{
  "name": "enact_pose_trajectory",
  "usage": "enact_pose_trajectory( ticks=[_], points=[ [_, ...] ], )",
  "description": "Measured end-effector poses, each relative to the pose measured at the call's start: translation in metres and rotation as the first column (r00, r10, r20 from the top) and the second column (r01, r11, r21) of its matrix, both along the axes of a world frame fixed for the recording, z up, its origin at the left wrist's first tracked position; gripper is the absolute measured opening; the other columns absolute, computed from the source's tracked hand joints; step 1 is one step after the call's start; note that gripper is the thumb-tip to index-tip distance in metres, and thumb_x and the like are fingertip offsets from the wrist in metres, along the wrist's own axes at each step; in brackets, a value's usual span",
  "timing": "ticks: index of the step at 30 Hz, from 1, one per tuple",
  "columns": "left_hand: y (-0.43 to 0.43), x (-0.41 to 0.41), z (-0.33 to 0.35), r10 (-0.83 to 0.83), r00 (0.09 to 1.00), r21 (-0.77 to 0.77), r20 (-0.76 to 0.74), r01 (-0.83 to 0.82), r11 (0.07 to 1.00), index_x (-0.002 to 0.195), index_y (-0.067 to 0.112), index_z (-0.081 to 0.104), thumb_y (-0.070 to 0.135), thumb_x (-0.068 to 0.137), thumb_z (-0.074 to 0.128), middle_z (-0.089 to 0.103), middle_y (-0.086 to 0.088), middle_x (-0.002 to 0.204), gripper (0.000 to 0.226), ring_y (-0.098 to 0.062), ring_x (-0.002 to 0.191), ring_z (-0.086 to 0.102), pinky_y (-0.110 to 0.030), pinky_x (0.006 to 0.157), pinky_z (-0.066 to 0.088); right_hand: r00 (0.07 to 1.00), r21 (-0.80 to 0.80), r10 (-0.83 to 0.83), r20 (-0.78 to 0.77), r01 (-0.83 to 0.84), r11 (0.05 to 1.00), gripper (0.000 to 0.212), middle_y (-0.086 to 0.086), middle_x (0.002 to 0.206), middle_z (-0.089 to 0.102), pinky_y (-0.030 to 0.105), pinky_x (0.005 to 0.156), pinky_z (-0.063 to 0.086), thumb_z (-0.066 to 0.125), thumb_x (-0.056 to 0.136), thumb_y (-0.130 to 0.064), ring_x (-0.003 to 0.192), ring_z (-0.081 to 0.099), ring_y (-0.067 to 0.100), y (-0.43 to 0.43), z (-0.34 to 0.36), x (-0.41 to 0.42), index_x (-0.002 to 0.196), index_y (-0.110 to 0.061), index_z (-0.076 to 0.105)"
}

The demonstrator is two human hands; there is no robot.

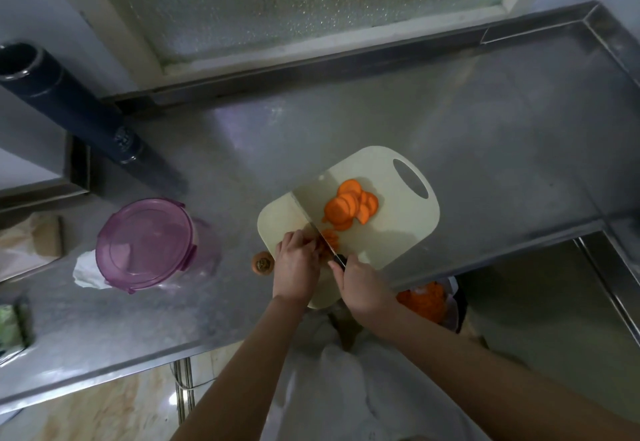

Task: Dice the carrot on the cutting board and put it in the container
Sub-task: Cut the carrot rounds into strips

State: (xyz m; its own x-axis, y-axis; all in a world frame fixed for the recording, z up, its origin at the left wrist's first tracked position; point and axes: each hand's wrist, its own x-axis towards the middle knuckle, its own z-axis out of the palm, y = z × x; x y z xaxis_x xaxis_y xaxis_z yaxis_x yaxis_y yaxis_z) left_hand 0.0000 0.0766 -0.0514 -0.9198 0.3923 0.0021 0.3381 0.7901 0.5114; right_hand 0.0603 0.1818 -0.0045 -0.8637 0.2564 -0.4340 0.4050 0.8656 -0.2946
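Note:
A cream cutting board (pixel 398 229) lies on the steel counter. A pile of round carrot slices (pixel 351 206) rests near its middle. My left hand (pixel 296 260) holds down a small stack of carrot pieces (pixel 327 240) at the board's near left edge, fingers curled over them. My right hand (pixel 360 285) grips the black handle of a knife (pixel 308 214), whose blade runs up and left across the board beside my left fingertips. A round container with a purple lid (pixel 145 243) stands to the left of the board.
A carrot end (pixel 262 263) lies on the counter just left of my left hand. A crumpled white tissue (pixel 85 272) sits by the container. Below the counter's edge, a bin (pixel 427 302) holds orange peelings. A dark pipe (pixel 69 101) rises at the left.

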Motion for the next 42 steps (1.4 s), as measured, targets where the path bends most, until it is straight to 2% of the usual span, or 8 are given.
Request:
enact_pose_trajectory(
  ticks=[5, 11, 14, 17, 21, 25, 31, 42],
  points=[
    [-0.002, 0.000, -0.001, -0.032, 0.999, -0.018, -0.010, 0.032, 0.999, 0.076, 0.007, 0.073, 0.020, 0.077, 0.047, 0.062, -0.008, 0.080, 0.029, -0.030, 0.077, 0.057, -0.038, 0.066, 0.050, 0.999, -0.062, -0.002, -0.039, 0.000, 0.998, 0.048, 0.016, 0.110, 0.063, 0.035, 0.083, 0.045, 0.027, 0.100, -0.044, 0.102, 0.061, 0.030, 0.003, 0.001, -0.014, 0.114, -0.005, 0.052],
    [0.001, 0.001, 0.004, 0.035, 0.999, 0.005, 0.036, -0.036, 0.999, 0.082, 0.004, 0.074, 0.005, 0.074, 0.073, 0.060, -0.010, 0.080, 0.009, -0.029, 0.079, 0.056, -0.038, 0.068, 0.049, 0.993, -0.303, -0.103, -0.065, 0.079, 0.950, 0.050, 0.016, 0.095, 0.065, 0.035, 0.075, 0.047, 0.030, 0.099, -0.042, 0.090, 0.062, 0.030, 0.028, 0.005, -0.016, 0.101, -0.001, 0.059],
    [0.002, 0.001, 0.010, 0.021, 0.999, 0.032, 0.048, -0.023, 0.999, 0.088, 0.003, 0.070, 0.007, 0.085, 0.063, 0.058, -0.011, 0.084, 0.009, -0.027, 0.084, 0.052, -0.038, 0.073, 0.048, 0.987, -0.365, -0.148, -0.056, 0.118, 0.923, 0.045, 0.006, 0.084, 0.059, 0.027, 0.069, 0.040, 0.029, 0.100, -0.043, 0.079, 0.057, 0.020, 0.029, 0.009, -0.014, 0.097, -0.008, 0.057],
    [0.001, 0.002, 0.016, 0.048, 0.994, 0.049, 0.095, -0.053, 0.997, 0.111, 0.002, 0.063, 0.009, 0.092, 0.052, 0.059, -0.014, 0.100, 0.023, -0.028, 0.097, 0.051, -0.036, 0.087, 0.043, 0.982, -0.392, -0.176, -0.070, 0.135, 0.910, 0.043, 0.005, 0.082, 0.057, 0.027, 0.069, 0.039, 0.030, 0.099, -0.043, 0.077, 0.055, 0.019, 0.030, 0.015, -0.011, 0.094, -0.010, 0.056],
    [-0.005, 0.004, 0.017, 0.031, 0.994, 0.022, 0.108, -0.033, 0.999, 0.120, 0.002, 0.058, 0.018, 0.087, 0.062, 0.057, -0.011, 0.112, 0.036, -0.026, 0.107, 0.048, -0.034, 0.095, 0.038, 0.985, -0.391, -0.167, -0.050, 0.135, 0.911, 0.040, 0.001, 0.077, 0.054, 0.024, 0.061, 0.036, 0.031, 0.099, -0.043, 0.067, 0.051, 0.012, 0.030, 0.020, -0.005, 0.087, -0.012, 0.053],
    [-0.006, 0.006, 0.014, 0.021, 0.995, -0.004, 0.094, -0.020, 1.000, 0.112, 0.005, 0.063, 0.017, 0.083, 0.066, 0.058, -0.010, 0.106, 0.031, -0.026, 0.103, 0.048, -0.033, 0.091, 0.039, 0.988, -0.351, -0.155, -0.016, 0.139, 0.926, 0.039, -0.002, 0.075, 0.051, 0.023, 0.061, 0.036, 0.030, 0.099, -0.044, 0.067, 0.049, 0.010, 0.028, 0.020, 0.002, 0.075, -0.018, 0.045],
    [-0.004, 0.008, 0.014, 0.037, 0.998, 0.009, 0.055, -0.038, 0.999, 0.096, 0.004, 0.069, 0.003, 0.078, 0.065, 0.060, -0.011, 0.093, 0.018, -0.028, 0.090, 0.052, -0.038, 0.080, 0.047, 0.992, -0.288, -0.129, -0.005, 0.122, 0.950, 0.043, 0.010, 0.093, 0.060, 0.030, 0.076, 0.044, 0.029, 0.100, -0.044, 0.090, 0.060, 0.024, 0.025, 0.018, 0.007, 0.089, -0.010, 0.053],
    [0.000, 0.005, 0.011, 0.059, 0.997, 0.026, 0.047, -0.060, 0.998, 0.084, 0.004, 0.073, -0.005, 0.074, 0.065, 0.061, -0.009, 0.081, 0.016, -0.026, 0.081, 0.054, -0.031, 0.070, 0.047, 0.999, -0.045, -0.028, -0.027, 0.027, 0.999, 0.048, 0.010, 0.104, 0.065, 0.028, 0.079, 0.047, 0.026, 0.100, -0.045, 0.095, 0.063, 0.022, 0.007, 0.010, 0.005, 0.105, -0.008, 0.056]
  ],
)
